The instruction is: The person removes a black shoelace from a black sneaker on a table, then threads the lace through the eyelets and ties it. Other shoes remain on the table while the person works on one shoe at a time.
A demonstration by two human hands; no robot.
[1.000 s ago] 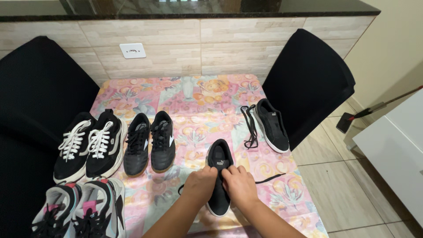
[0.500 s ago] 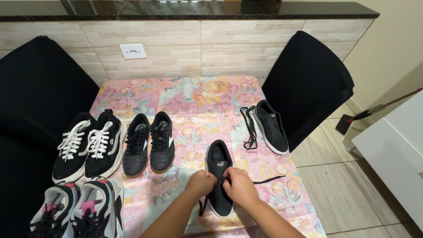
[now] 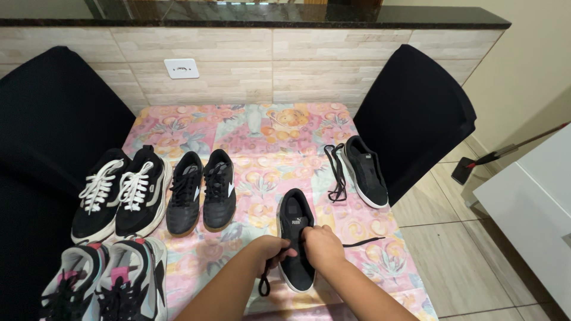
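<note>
Working both hands at a black sneaker (image 3: 295,238) on the floral tablecloth (image 3: 262,148): left hand (image 3: 270,249) pinches a black lace (image 3: 262,284), right hand (image 3: 321,245) grips the eyelets. Shoe's long axis runs straight away from the person, hands close together over its near half.

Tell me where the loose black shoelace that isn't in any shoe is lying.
In the head view, the loose black shoelace lies bunched on the floral tablecloth, on the table's right side, against the left edge of the unlaced black sneaker nearest the right black chair.
</note>
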